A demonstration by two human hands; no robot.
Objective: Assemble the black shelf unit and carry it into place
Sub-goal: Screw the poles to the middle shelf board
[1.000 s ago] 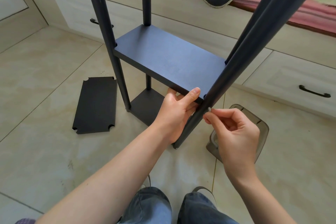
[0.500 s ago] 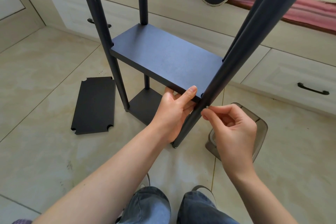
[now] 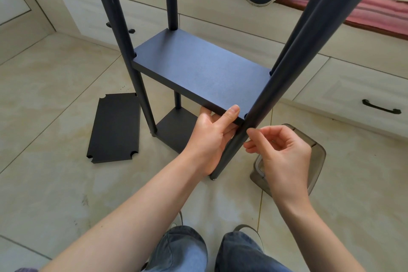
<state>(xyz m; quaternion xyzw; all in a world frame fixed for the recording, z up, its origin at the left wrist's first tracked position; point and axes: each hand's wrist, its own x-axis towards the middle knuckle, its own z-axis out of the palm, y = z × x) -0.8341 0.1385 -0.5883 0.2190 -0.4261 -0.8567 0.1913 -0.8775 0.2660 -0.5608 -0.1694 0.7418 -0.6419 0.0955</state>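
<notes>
Her left hand [image 3: 212, 137] still grips the shelf board [image 3: 198, 77] while the right hand [image 3: 280, 152], pinching something tiny, has reached the post [image 3: 260, 104], fastening begun.

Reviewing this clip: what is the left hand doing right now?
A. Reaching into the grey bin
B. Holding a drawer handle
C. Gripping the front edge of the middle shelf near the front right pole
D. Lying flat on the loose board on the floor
C: the left hand grips the front edge of the middle shelf, thumb on top, right beside the front right pole.
</notes>
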